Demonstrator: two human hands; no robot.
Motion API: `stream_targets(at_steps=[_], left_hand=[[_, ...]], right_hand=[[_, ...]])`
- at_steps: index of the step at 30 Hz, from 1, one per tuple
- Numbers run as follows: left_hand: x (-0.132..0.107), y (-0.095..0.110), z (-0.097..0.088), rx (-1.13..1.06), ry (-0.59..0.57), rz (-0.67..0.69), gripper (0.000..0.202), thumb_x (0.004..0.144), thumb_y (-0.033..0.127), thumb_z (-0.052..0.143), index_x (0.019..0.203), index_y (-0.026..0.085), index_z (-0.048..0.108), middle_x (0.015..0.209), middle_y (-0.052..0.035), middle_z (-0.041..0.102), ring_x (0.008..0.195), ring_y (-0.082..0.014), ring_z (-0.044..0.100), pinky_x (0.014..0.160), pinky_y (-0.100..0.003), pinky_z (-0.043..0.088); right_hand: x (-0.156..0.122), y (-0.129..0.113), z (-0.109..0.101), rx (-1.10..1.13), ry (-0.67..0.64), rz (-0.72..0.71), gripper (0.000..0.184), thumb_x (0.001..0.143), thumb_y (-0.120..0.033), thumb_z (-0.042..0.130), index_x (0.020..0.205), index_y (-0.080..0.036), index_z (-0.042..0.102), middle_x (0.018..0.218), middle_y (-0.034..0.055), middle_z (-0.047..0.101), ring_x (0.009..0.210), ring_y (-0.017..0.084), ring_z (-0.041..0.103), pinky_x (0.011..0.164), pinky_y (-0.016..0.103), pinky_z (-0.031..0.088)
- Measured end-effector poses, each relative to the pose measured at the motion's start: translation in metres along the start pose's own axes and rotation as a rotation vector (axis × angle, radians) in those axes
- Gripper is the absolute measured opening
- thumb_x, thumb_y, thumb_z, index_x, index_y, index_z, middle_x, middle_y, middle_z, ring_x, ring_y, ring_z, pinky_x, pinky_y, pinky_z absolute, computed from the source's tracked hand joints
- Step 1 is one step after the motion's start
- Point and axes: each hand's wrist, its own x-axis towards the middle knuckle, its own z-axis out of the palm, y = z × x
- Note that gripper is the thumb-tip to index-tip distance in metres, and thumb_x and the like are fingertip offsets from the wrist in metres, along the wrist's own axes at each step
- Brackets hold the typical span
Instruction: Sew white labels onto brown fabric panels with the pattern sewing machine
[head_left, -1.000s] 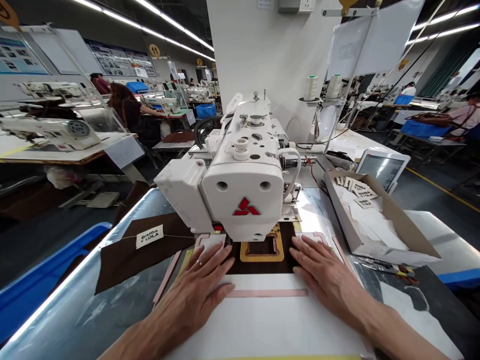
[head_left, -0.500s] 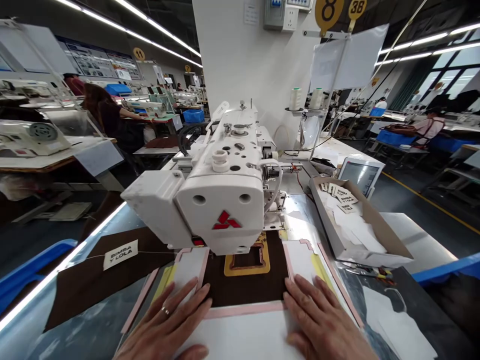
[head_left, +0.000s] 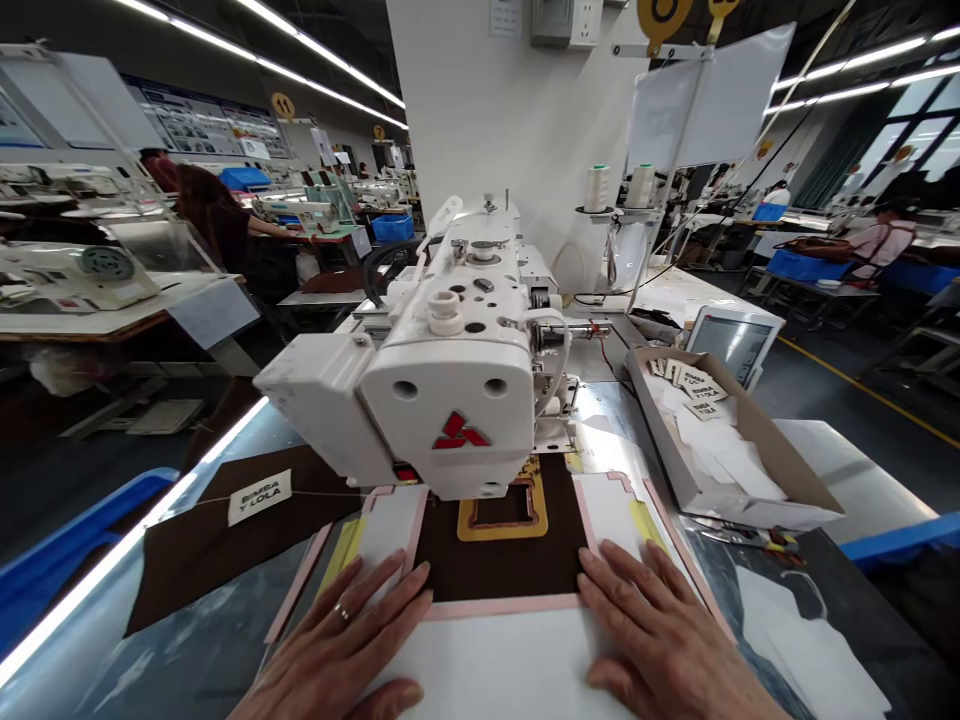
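Note:
My left hand (head_left: 341,640) lies flat and open, fingers spread, on the white template board (head_left: 502,670) with pink edging; a ring is on one finger. My right hand (head_left: 660,630) rests flat and open on the board's right side. Between the hands a dark brown fabric piece (head_left: 502,565) fills the board's cutout. A yellow rectangular clamp frame (head_left: 504,515) sits on the fabric under the head of the white sewing machine (head_left: 450,390).
A brown fabric piece (head_left: 217,545) carrying a white label (head_left: 259,496) lies to the left. An open cardboard box (head_left: 731,450) of labels stands at the right, with a touchscreen (head_left: 726,342) behind it. Blue bins flank the steel table. Other people work at distant stations.
The board with the brown fabric has slid back toward me, out from under the machine head, and both hands came back with it. My head view shifted slightly.

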Motion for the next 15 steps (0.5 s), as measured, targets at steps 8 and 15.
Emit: stream_targets(at_steps=[8,15], left_hand=[[0.0,0.002,-0.014,0.041,-0.032,0.025,0.065,0.105,0.057,0.06,0.161,0.029,0.041,0.163,0.0014,0.045,0.15,-0.0258,0.044,0.126,-0.034,0.035],[0.004,0.011,-0.031,-0.069,-0.119,-0.05,0.068,0.107,0.058,0.056,0.165,0.034,0.03,0.159,0.0019,0.049,0.147,-0.0262,0.048,0.125,-0.039,0.038]], right_hand=[[-0.005,0.004,0.008,-0.083,0.076,-0.063,0.049,0.105,-0.059,0.049,0.127,-0.022,0.073,0.137,0.0003,0.069,0.114,0.027,0.073,0.085,0.045,0.061],[-0.027,0.011,0.048,-0.012,0.187,-0.114,0.054,0.103,-0.064,0.052,0.145,-0.03,0.062,0.146,-0.0051,0.063,0.114,0.024,0.072,0.085,0.04,0.057]])
